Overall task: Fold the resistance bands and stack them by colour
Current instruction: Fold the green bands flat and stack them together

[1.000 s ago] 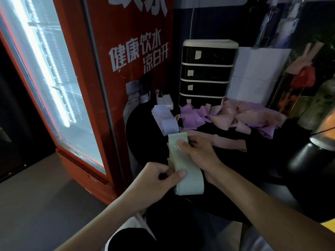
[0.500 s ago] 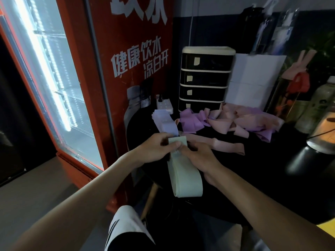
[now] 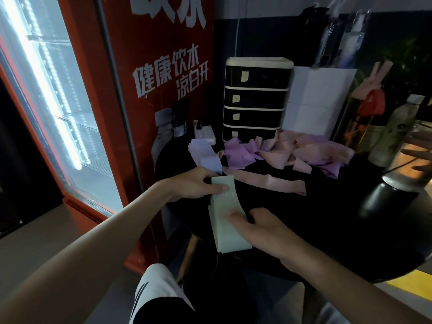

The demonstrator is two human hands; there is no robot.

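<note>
**Green band half over the table edge, both hands on it**

The red drinks fridge [image 3: 163, 113] fills the left of the view, and the black round table [image 3: 327, 218] sits just beside it. A black drawer unit [image 3: 254, 99] stands at the back of the table. In front of it sprawls a loose heap of pink and purple bands [image 3: 304, 153], none of them folded. A folded lavender stack [image 3: 205, 157] lies near the fridge side, and one pink band [image 3: 268, 182] lies stretched flat between the heap and the hands.

The green band [image 3: 226, 235] is doubled into several layers at the table's near rim, its near end hanging past the edge. The left hand [image 3: 196, 185] pinches the far end, thumb on top. The right hand [image 3: 266, 230] lies over the near half with one digit flat on it. It is blurred, so I cannot tell whether the rest curl under.

The likely risk is the overhang: if either hand lets go, the springy layers may fan open or slide to the floor. In this dim light, lavender and purple bands could also end up in the wrong stack.
</note>
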